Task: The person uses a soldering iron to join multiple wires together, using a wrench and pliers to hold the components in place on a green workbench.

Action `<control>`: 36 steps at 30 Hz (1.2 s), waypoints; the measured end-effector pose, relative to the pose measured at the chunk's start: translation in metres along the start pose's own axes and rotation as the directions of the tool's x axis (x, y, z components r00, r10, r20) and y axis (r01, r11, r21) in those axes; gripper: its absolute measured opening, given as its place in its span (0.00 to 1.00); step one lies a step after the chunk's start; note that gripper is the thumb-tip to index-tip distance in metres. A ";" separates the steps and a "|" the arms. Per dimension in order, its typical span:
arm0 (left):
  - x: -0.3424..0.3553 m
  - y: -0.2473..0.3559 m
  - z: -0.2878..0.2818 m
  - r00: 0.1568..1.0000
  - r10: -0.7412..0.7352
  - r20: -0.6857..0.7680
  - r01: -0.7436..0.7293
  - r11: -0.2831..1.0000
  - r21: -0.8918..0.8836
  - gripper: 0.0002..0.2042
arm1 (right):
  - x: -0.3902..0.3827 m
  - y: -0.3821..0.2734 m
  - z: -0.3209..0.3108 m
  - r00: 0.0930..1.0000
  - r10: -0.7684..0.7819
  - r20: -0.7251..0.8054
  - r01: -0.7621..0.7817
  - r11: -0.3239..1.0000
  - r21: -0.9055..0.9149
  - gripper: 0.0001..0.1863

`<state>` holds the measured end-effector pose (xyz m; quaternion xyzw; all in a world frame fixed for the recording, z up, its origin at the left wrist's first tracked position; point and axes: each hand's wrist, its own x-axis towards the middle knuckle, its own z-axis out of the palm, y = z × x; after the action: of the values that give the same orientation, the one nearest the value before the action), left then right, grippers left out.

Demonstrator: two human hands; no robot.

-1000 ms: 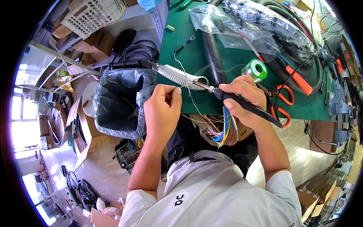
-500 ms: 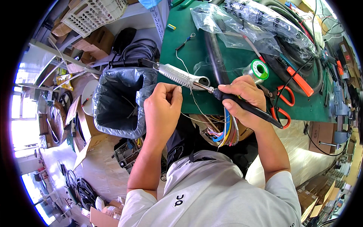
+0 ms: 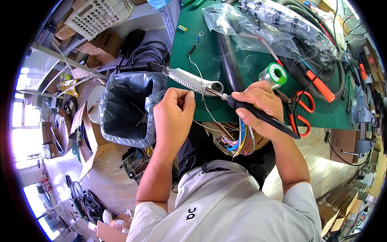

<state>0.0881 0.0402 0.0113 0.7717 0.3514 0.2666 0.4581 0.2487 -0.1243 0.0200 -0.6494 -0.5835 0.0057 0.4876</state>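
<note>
My left hand (image 3: pixel 173 121) pinches a thin white wire (image 3: pixel 207 109) between thumb and index finger. My right hand (image 3: pixel 262 109) grips a black-handled soldering iron (image 3: pixel 272 121), its metal tip at the wire just right of my left fingertips, over a perforated silver holder (image 3: pixel 181 78) with a rounded, open end. A faint haze hangs above the tip. The wire runs up to a small ring lug (image 3: pixel 200 34) with a dark sleeve. Beside my right hand lie a solder spool (image 3: pixel 276 73) with a green rim and red-handled scissors (image 3: pixel 307 101).
A lined bin (image 3: pixel 109 109) stands left of the green mat (image 3: pixel 330 115). A thick black cable (image 3: pixel 229 60), plastic bags (image 3: pixel 266 20), red-handled cutters (image 3: pixel 320 86) and a vise (image 3: pixel 363 109) occupy the bench. Coloured wires (image 3: pixel 238 143) hang at its front. Shelving (image 3: pixel 60 60) is at left.
The ring lug and its wire have shifted slightly upward. My hands have barely moved, the iron staying at the wire beside my left fingertips.
</note>
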 end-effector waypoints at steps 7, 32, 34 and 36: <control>0.001 0.003 0.001 1.000 -0.007 0.006 0.007 1.000 0.018 0.08 | 0.000 0.000 -0.001 1.000 -0.008 0.010 0.008 1.000 -0.005 0.17; 0.001 -0.002 0.008 0.992 0.122 -0.021 -0.119 0.989 0.092 0.08 | 0.000 -0.001 -0.001 1.000 -0.002 0.007 0.001 1.000 0.022 0.18; 0.001 -0.002 0.008 0.993 0.114 -0.024 -0.112 0.990 0.082 0.07 | 0.000 -0.001 -0.001 1.000 -0.001 0.009 0.001 1.000 0.019 0.18; 0.000 -0.001 0.008 0.994 0.103 -0.024 -0.101 0.992 0.078 0.07 | 0.000 -0.001 -0.001 1.000 0.003 0.013 -0.003 1.000 0.015 0.18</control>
<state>0.0937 0.0367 0.0066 0.8020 0.3277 0.2868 0.4089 0.2489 -0.1252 0.0212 -0.6466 -0.5856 0.0151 0.4887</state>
